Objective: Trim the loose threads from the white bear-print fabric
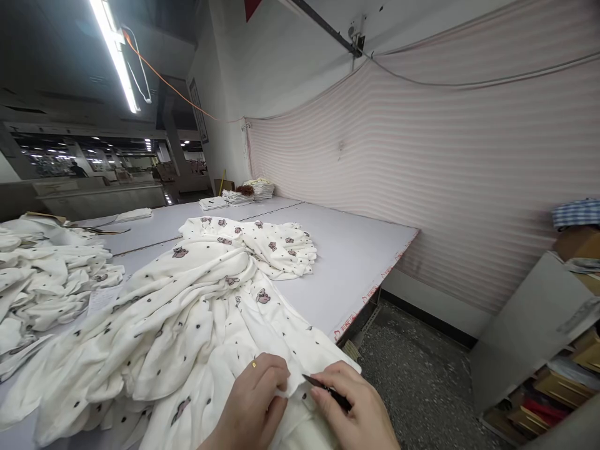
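Note:
My left hand (260,400) has its fingers closed on a fold of white fabric (206,337) printed with grey-brown animal figures and small dark dots. A ring with a yellow face shows on one finger. My right hand (354,406) grips small dark thread snips (338,397), their pointed tip at the fabric edge just right of my left fingers. The handle is mostly hidden in the palm. The fabric lies in a large rumpled heap on the pale table (347,250), and its near end reaches under both hands.
At the left lies another heap of white dotted fabric (51,275). Folded white stacks (239,197) stand at the table's far end. To the right are a striped cloth curtain (450,181), a grey floor (422,375) and a shelf unit (525,331) holding boxes.

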`<state>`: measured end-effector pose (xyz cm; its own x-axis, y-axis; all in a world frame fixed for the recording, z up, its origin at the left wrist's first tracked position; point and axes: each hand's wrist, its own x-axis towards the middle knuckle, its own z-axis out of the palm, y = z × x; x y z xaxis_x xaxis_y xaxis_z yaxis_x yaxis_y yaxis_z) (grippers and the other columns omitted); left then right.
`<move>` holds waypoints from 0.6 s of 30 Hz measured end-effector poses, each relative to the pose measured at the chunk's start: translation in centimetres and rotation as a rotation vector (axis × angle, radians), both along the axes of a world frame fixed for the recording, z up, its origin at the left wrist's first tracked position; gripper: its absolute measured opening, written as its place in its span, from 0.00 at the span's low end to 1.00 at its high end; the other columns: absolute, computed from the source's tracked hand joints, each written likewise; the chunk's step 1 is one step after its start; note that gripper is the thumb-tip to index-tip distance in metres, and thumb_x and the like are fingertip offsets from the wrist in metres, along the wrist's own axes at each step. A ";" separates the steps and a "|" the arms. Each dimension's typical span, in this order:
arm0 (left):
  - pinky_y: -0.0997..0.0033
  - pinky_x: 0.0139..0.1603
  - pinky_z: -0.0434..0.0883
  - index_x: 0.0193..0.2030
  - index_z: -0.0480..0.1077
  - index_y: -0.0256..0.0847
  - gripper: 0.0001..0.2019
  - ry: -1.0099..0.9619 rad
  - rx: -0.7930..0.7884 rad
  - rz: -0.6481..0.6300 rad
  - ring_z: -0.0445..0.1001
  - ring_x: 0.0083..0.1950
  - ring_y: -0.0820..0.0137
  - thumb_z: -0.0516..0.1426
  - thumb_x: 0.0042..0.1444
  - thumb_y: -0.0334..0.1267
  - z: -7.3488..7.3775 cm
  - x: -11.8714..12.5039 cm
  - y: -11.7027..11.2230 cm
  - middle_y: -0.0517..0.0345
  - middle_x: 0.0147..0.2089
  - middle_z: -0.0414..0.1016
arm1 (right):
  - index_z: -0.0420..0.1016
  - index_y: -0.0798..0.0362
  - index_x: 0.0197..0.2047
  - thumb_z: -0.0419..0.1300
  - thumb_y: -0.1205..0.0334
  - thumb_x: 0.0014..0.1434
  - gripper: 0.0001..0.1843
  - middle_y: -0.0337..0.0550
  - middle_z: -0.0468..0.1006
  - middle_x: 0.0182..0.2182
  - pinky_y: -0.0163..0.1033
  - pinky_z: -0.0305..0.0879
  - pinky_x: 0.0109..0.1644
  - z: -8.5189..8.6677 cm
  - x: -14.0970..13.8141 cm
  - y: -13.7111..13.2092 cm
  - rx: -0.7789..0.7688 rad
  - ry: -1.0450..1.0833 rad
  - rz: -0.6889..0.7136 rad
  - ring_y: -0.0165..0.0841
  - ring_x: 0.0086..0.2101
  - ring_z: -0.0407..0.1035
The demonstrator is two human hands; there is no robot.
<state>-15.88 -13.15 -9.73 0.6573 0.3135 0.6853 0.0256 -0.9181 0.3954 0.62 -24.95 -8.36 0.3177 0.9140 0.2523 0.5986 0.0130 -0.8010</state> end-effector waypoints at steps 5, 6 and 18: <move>0.70 0.35 0.66 0.35 0.57 0.41 0.13 -0.022 0.036 0.011 0.67 0.36 0.68 0.46 0.51 0.18 0.3 -0.3 0.0 0.54 0.37 0.68 | 0.80 0.46 0.39 0.56 0.57 0.60 0.12 0.40 0.78 0.34 0.30 0.65 0.35 0.4 0.0 0.0 -0.010 -0.014 0.010 0.33 0.34 0.74; 0.71 0.35 0.66 0.35 0.58 0.41 0.13 -0.030 0.052 0.013 0.67 0.36 0.69 0.46 0.51 0.18 0.3 -0.3 0.0 0.53 0.38 0.69 | 0.80 0.46 0.39 0.55 0.57 0.60 0.12 0.40 0.78 0.34 0.30 0.64 0.33 0.5 0.0 -0.1 -0.018 -0.022 0.008 0.32 0.34 0.74; 0.66 0.40 0.66 0.34 0.60 0.43 0.13 -0.021 0.073 0.033 0.67 0.39 0.66 0.49 0.50 0.19 0.7 -0.4 -0.4 0.53 0.41 0.72 | 0.78 0.42 0.41 0.59 0.55 0.57 0.10 0.38 0.78 0.35 0.32 0.65 0.31 -0.2 -0.9 -0.5 0.050 -0.090 -0.117 0.34 0.30 0.73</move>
